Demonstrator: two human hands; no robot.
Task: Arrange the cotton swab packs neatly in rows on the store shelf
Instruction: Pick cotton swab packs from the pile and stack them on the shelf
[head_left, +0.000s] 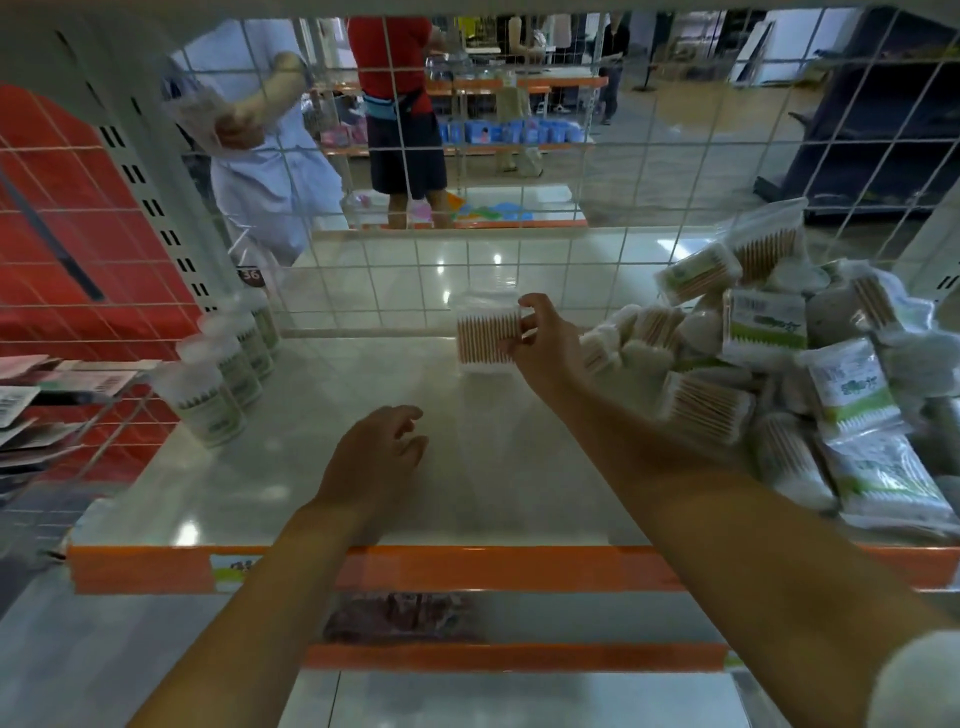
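White store shelf (322, 467), glossy, with an orange front strip (467, 569) nearest you; a lower shelf (467, 691) with its own orange edge sits beneath it.

Your left hand (374, 457): hovering low over the shelf's middle front, fingers loosely curled, grip slack and holding nothing.

Your right hand (545, 345): reaching farther in, grip pinching one clear cotton swab pack (488, 338) by its right edge. That pack stands upright at the middle of the shelf, toward the back, its wooden sticks vertical; whether its base touches the shelf you cannot tell.

Right side: loose heap of cotton swab packs (810, 384), bags with green-and-white labels jumbled with clear packs of wooden-stick swabs, piled from the front edge up to the back mesh. Your right forearm crosses just beside its left margin.

Left side: row of round swab tubs (218, 384), green-labelled, lined up front to back along the shelf's left edge.

Back: white wire mesh panel (519, 260) closing the shelf.

Beyond the mesh: person in a white garment (270, 171) at left, person in a red top (395, 57) at centre, further display shelves (519, 130) stocked with blue items.
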